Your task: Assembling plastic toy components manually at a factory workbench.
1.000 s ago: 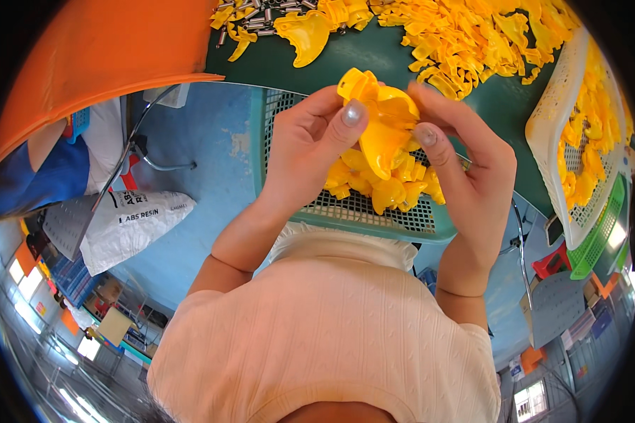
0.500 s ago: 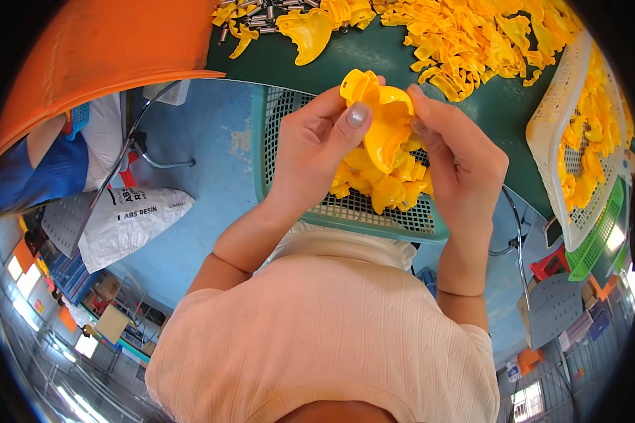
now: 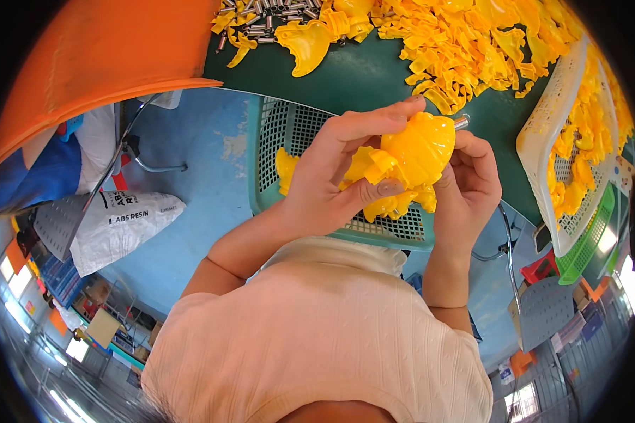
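Observation:
A glossy yellow plastic shell (image 3: 420, 148) is held up between my two hands, its rounded outer side facing up. My left hand (image 3: 324, 173) is closed round its left part, fingers along the top and thumb underneath. On its right edge my right hand (image 3: 469, 173) is closed, thumb and curled fingers pressed against it. A short shiny metal pin (image 3: 461, 122) sticks out at the shell's upper right, by my right fingers; whether it sits in the shell or in the fingers I cannot tell. Below lies a teal mesh basket (image 3: 388, 241) with yellow plastic parts (image 3: 286, 169) in it.
On the dark green table (image 3: 374, 74) lie a heap of yellow pieces (image 3: 466, 53), a larger yellow shell half (image 3: 303, 46) and loose metal pins (image 3: 264, 21). A white basket (image 3: 533, 141) of yellow parts stands at the right. Orange sheeting (image 3: 106, 49) covers the far left.
The yellow shell has turned from showing its hollow inside to showing its rounded outside. It has moved slightly right and nearer. A metal pin now shows beside it.

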Demonstrator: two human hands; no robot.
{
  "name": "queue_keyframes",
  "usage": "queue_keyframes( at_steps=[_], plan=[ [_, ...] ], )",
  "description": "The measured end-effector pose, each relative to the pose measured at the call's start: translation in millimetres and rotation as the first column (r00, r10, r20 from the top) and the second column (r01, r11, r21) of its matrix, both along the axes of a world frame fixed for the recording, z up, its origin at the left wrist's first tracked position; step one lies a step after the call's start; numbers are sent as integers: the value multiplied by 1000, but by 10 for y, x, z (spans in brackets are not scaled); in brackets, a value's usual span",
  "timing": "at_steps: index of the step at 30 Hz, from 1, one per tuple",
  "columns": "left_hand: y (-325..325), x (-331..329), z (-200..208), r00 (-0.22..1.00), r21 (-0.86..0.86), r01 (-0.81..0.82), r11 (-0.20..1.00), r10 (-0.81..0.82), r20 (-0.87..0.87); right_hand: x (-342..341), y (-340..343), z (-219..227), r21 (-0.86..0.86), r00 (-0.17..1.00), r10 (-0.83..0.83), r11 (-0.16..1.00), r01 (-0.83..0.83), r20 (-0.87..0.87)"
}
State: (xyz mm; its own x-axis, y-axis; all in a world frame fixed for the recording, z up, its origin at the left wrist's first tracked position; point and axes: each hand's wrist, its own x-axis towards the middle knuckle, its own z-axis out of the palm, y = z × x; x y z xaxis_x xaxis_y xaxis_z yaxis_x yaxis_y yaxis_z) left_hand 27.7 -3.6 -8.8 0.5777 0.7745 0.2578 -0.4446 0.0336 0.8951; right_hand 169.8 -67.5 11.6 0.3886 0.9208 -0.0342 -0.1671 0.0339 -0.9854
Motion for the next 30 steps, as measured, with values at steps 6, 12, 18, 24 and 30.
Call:
queue_keyframes(
  at_steps=[6,12,18,24,30],
  plan=[
    [-25,13,-18,999,61,-10,998,12,-35,17,10,9,27,1000,-14,1000,14,17],
    [-22,3,82,999,-205,46,978,-49,-9,90,62,-1,44,969,-67,997,58,239],
    [33,91,146,985,-258,53,965,-93,-147,76,104,-13,41,931,-44,999,31,363],
    [100,59,224,978,-401,3,916,-87,-192,109,131,-43,54,900,36,996,-66,435],
    [70,33,54,981,-413,57,909,-127,-144,189,176,52,32,823,60,995,-95,566]
  ],
)
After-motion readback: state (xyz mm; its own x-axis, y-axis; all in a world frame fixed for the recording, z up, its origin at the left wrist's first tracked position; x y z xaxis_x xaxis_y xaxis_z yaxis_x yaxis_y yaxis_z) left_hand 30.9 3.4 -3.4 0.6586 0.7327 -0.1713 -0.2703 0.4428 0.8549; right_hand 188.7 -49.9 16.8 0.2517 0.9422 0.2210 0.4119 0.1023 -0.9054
